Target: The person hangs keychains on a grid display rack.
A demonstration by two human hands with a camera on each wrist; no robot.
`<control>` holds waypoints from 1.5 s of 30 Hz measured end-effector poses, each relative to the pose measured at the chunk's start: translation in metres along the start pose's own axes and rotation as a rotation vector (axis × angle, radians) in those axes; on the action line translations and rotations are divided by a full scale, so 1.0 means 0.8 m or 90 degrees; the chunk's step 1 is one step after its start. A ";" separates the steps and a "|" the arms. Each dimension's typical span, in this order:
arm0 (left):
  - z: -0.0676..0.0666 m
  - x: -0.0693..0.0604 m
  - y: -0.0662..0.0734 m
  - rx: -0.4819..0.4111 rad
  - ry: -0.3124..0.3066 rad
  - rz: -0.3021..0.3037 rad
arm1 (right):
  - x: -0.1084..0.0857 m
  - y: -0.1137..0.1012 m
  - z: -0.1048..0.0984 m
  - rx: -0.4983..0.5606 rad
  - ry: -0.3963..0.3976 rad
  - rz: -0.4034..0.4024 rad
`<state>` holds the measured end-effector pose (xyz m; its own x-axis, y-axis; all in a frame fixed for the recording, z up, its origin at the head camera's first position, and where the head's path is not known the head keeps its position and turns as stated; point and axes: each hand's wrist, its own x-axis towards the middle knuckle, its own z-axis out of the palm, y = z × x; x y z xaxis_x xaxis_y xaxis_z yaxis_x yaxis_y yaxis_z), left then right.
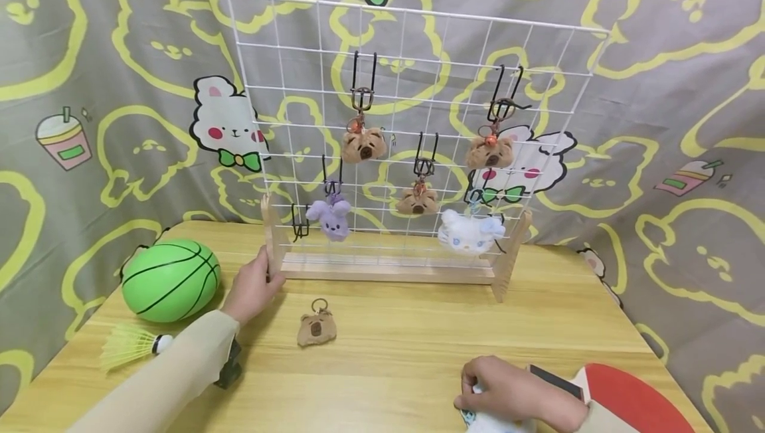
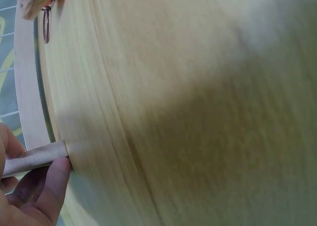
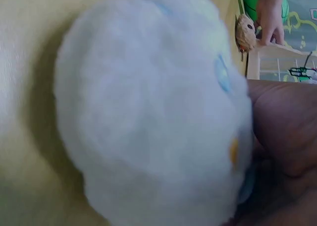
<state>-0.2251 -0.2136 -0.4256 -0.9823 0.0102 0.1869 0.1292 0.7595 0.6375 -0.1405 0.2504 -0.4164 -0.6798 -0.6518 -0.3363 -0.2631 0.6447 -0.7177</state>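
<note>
Pinching a fluffy, blue-eyed white plush (image 3: 148, 102): right grip (image 1: 499, 386); left grip (image 1: 254, 287) clasps stand (image 1: 388, 275).

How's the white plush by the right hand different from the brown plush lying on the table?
The white plush has blue and yellow details; the brown plush has a dark nose. The right hand grips the white plush, while the brown plush lies untouched on the table. Both look fuzzy.

From above, the head camera faces the rack (image 1: 388, 275), which both close, seemingly sideways wrist views partly share.
</note>
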 end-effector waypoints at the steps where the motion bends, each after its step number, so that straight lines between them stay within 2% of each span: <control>1: 0.000 0.000 0.000 0.000 -0.001 -0.001 | -0.001 -0.001 -0.001 0.007 -0.001 -0.006; 4: 0.000 0.001 -0.002 0.002 0.001 0.001 | -0.006 -0.009 -0.002 0.036 0.008 -0.027; 8: 0.001 0.002 -0.004 0.010 0.011 0.007 | -0.008 -0.013 -0.002 0.053 -0.004 -0.056; 14: 0.003 0.002 -0.003 0.003 0.010 0.002 | -0.006 -0.004 0.000 0.130 -0.014 -0.118; 23: 0.002 0.000 -0.001 0.000 0.012 0.000 | -0.002 0.007 -0.002 0.253 0.010 -0.159; 31: 0.002 0.001 -0.002 -0.003 0.013 -0.004 | 0.002 0.005 -0.010 0.274 0.048 -0.196; 35: 0.002 0.001 -0.002 -0.002 0.016 0.000 | 0.005 0.001 -0.012 0.295 0.064 -0.200; 45: 0.003 0.000 -0.002 0.004 0.020 0.011 | 0.021 -0.021 -0.014 0.328 0.091 -0.171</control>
<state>-0.2254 -0.2135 -0.4285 -0.9753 0.0034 0.2207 0.1450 0.7639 0.6288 -0.1553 0.2330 -0.4033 -0.7299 -0.6823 -0.0430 -0.0968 0.1654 -0.9815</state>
